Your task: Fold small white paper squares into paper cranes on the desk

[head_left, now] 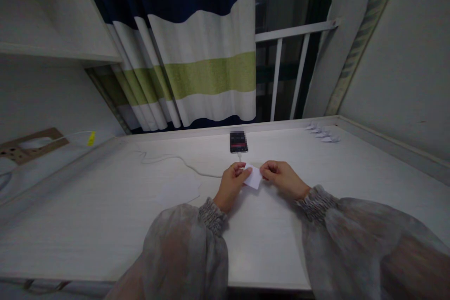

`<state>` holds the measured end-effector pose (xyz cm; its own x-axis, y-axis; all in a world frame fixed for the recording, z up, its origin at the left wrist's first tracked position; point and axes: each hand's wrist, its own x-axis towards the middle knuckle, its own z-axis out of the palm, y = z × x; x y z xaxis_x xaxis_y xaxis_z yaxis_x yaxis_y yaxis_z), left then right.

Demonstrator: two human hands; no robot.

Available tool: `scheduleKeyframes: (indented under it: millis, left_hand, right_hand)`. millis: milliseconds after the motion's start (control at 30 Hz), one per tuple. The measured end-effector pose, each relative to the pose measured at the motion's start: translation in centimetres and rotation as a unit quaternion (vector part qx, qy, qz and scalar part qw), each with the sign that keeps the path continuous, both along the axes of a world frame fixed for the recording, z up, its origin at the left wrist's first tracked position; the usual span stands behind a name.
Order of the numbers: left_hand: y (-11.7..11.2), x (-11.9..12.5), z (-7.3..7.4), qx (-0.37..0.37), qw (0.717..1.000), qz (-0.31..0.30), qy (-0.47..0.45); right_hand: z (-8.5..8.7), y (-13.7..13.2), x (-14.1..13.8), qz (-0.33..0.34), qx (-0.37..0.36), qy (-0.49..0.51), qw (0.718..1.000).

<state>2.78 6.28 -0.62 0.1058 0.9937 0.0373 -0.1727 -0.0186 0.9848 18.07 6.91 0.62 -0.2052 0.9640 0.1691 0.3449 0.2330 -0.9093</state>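
Note:
A small white piece of paper (253, 178) is held up between my two hands, just above the white desk. My left hand (232, 183) grips its left side, with the thumb lying over the front. At the paper's right edge, the fingers of my right hand (283, 178) are pinched together on it. Straight behind the paper lies a phone (238, 142) with its screen lit, plugged into a white cable (190, 166). Faint flat sheets of white paper (179, 191) rest on the desk left of my left hand.
Several small folded paper pieces (322, 133) stand in the far right corner of the desk (105, 234). A power socket board (33, 145) with a plugged-in charger is on the left wall. A striped curtain (211, 72) and white window bars (277, 70) are behind the desk.

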Motion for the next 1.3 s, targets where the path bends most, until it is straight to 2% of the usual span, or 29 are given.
scheduleKeyframes:
  millis: [133, 267, 367, 433, 500, 567, 700, 800, 933, 1133, 1300]
  left_hand:
    - [0.1, -0.1, 0.1, 0.010, 0.999, 0.023, 0.037]
    - [0.0, 0.0, -0.2, -0.005, 0.999, 0.008, 0.039]
    - [-0.1, 0.0, -0.4, -0.007, 1.000, -0.010, 0.029]
    - [-0.2, -0.1, -0.5, 0.017, 0.998, -0.031, 0.048]
    - [-0.2, -0.3, -0.6, 0.063, 0.990, -0.046, 0.121]
    - [-0.2, -0.5, -0.7, 0.125, 0.966, -0.047, 0.224]
    - [-0.2, -1.0, -0.7, 0.239, 0.894, -0.054, 0.375]
    - [0.0, -1.5, -0.4, 0.286, 0.856, -0.089, 0.421]
    - [0.5, -2.3, 0.0, 0.313, 0.829, -0.179, 0.428]
    - [0.8, -2.5, 0.0, 0.309, 0.834, -0.181, 0.421]
    - [0.8, -2.4, -0.1, 0.286, 0.844, -0.181, 0.416]
  right_hand:
    - [-0.2, 0.2, 0.2, 0.022, -0.002, -0.001, 1.000]
    - [-0.1, 0.2, 0.0, 0.021, -0.015, 0.033, 0.999]
    - [-0.2, 0.1, -0.1, 0.019, -0.037, 0.019, 0.999]
    - [-0.3, 0.2, 0.0, 0.012, -0.035, -0.009, 0.999]
    - [-0.5, 0.2, 0.1, 0.004, -0.018, -0.043, 0.999]
    - [-0.7, 0.4, 0.3, 0.000, 0.011, -0.091, 0.996]
    - [-1.2, 0.7, 0.5, 0.005, 0.075, -0.193, 0.978]
    - [-1.3, 0.7, 0.5, 0.010, 0.104, -0.238, 0.966]
    - [-1.3, 0.7, 0.5, 0.017, 0.132, -0.273, 0.953]
    - [-1.7, 0.7, 0.5, 0.024, 0.154, -0.299, 0.941]
    - [-1.5, 0.1, 1.2, 0.038, 0.245, -0.286, 0.925]
